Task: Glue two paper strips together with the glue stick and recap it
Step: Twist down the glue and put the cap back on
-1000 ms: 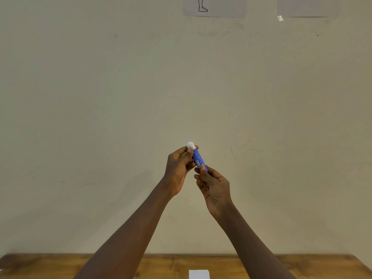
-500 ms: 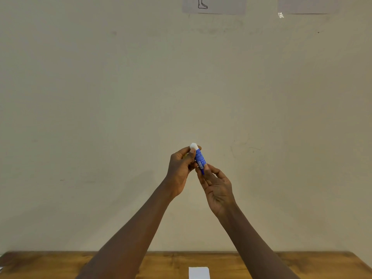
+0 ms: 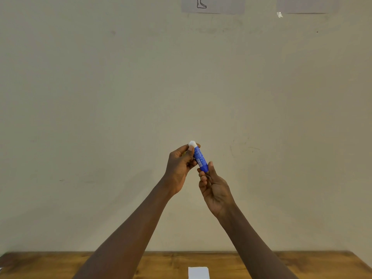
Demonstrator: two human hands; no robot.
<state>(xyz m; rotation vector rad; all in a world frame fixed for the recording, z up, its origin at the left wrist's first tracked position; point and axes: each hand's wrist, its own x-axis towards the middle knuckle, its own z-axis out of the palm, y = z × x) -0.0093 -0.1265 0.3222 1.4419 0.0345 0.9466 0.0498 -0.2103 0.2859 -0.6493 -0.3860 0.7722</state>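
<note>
The left hand (image 3: 178, 168) pinched the glue stick (image 3: 200, 160) at its white cap (image 3: 192, 143), the right hand (image 3: 214, 188) its base, both grips closed on it. Paper (image 3: 198, 272) lay on the table (image 3: 40, 264); whether it was glued was unclear.

- Blue plastic glue stick (image 3: 200, 159): label print too small to read. Lower end hidden behind the thumb of the right hand (image 3: 213, 188).
- White cap (image 3: 192, 143): partly covered by the thumb of the left hand (image 3: 179, 168); its join with the barrel cannot be made out.
- White paper strip (image 3: 198, 272): cut off by the bottom edge.
- Brown wooden table (image 3: 40, 264): only its far margin shows.
- Pale wall sheet with a drawn foot (image 3: 213, 6): cut off by the top edge.
- Second pale wall sheet (image 3: 307, 6): likewise cut off, content unseen.
- Both forearms: cut off at the bottom edge.
</note>
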